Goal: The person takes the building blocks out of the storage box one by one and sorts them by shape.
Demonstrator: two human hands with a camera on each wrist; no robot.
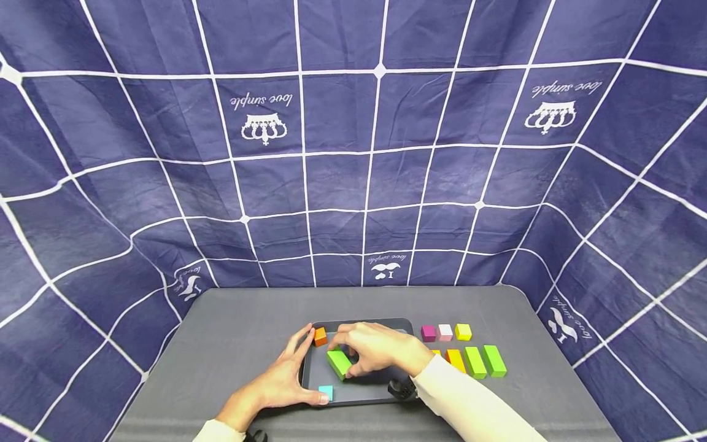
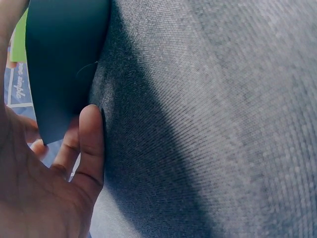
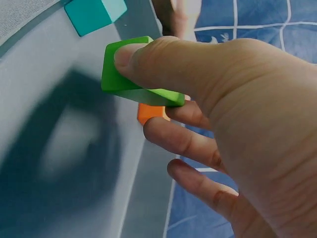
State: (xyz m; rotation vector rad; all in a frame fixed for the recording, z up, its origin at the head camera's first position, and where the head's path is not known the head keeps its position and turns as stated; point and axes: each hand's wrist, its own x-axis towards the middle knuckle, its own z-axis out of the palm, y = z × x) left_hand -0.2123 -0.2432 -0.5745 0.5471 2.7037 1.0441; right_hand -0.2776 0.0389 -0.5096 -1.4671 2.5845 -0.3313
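My right hand pinches a green rectangular block over the left part of a shallow grey tray. In the right wrist view the thumb presses one face of the block and a finger lies behind it; the other fingers are spread apart. My left hand holds the tray's left side, thumb by the near corner and fingers by the far one. Its fingers touch the tray's outer wall in the left wrist view. A cyan block and an orange block sit in the tray's left corners.
Right of the tray stand a purple cube, a pink cube and a yellow cube. Nearer are an orange block and two green blocks, beside another partly hidden by my arm. A blue checked cloth hangs behind the grey table.
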